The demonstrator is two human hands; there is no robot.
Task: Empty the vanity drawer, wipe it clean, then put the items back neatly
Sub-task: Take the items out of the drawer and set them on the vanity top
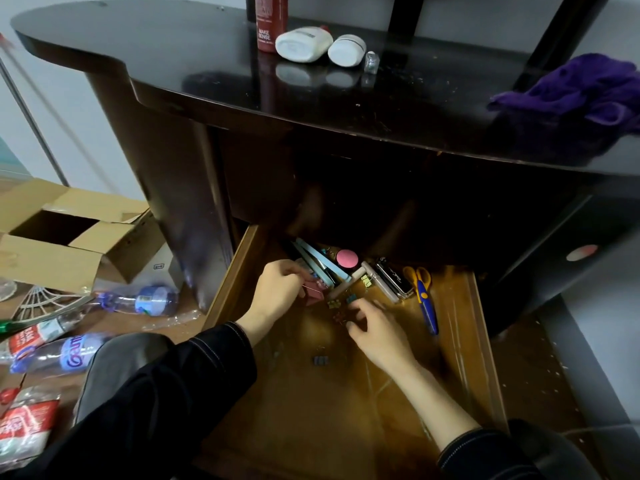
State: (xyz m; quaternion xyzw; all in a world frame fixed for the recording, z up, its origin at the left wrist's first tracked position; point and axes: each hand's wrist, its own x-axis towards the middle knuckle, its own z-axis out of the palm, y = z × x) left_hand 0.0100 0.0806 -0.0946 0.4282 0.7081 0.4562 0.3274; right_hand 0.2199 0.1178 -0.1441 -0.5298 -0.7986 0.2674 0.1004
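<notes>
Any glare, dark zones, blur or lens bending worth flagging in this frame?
Head view: the glossy vanity top mirrors the white bottles; deep shadow under it swallows the back of the drawer; edges bow from the wide lens, and the pole at left is smeared; the left hand, gripping a pink item, and the right hand are evenly lit but soft.

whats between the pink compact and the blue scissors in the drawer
Head view: a black case and a pale tube beside it lie between the pink compact and the scissors.
</notes>
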